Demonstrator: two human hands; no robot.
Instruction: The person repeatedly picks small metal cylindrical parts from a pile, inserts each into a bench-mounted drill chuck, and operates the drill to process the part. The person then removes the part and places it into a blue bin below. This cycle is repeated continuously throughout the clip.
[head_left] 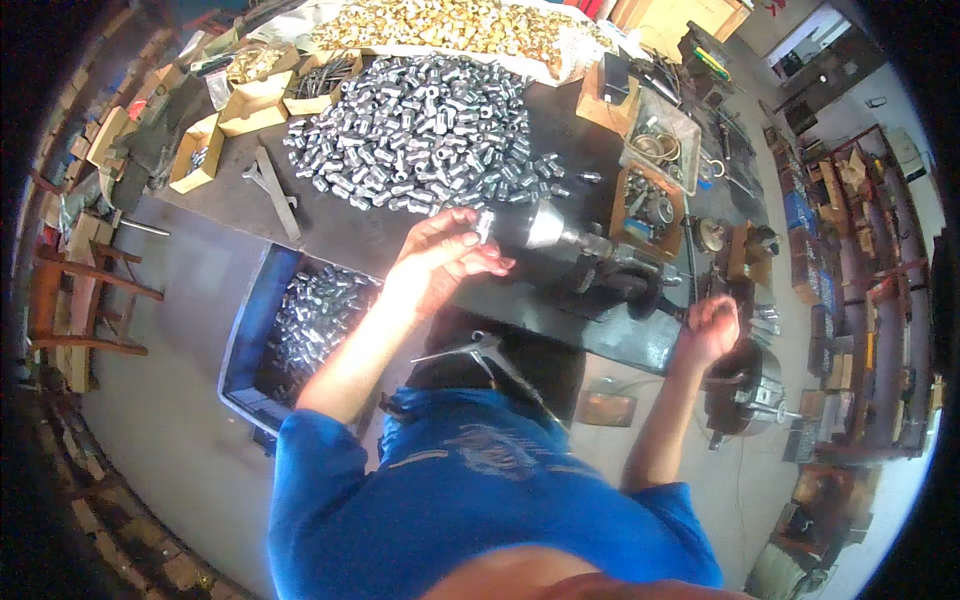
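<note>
My left hand (432,265) pinches a small shiny metal fitting (485,226) between thumb and fingertips. The fitting is held at the left end of a bench machine, close to its silver cone-shaped chuck (545,226); I cannot tell whether they touch. My right hand (712,330) is closed in a fist at the end of a dark lever handle (670,307) on the machine's right side. Just beyond my left hand lies a large heap of similar metal fittings (420,130) on the dark workbench (335,232).
Below the bench's left edge stands a blue crate (240,345) of fittings. A wrench (272,190) and small yellow boxes (196,155) lie left of the heap. Brass-coloured parts (450,28) are piled behind. Boxes of loose hardware (648,205) stand right, a wooden stool (80,300) far left.
</note>
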